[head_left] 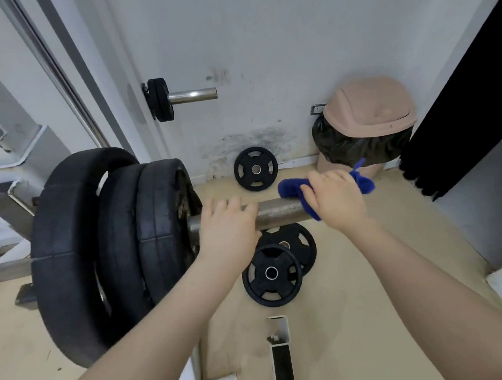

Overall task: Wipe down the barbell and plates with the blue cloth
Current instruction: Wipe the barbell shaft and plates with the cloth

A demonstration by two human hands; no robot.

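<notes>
Tan floor point(354, 315), scuffed white wall point(265, 56); lidded bin point(366, 124) upper right, loose small plates point(272, 273) below the barbell point(277, 211). At centre frame, left hand point(228, 229) curls over the sleeve beside loaded plates point(115, 242). Right hand point(335, 199) grips the blue cloth point(293, 187) around the sleeve's end.

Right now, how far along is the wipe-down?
Nothing looks finished. In hand: the right hand presses the cloth over the sleeve end while the left hand steadies it beside the plates. Left: the rest of the sleeve, still blotchy, and the loaded plates.
</notes>
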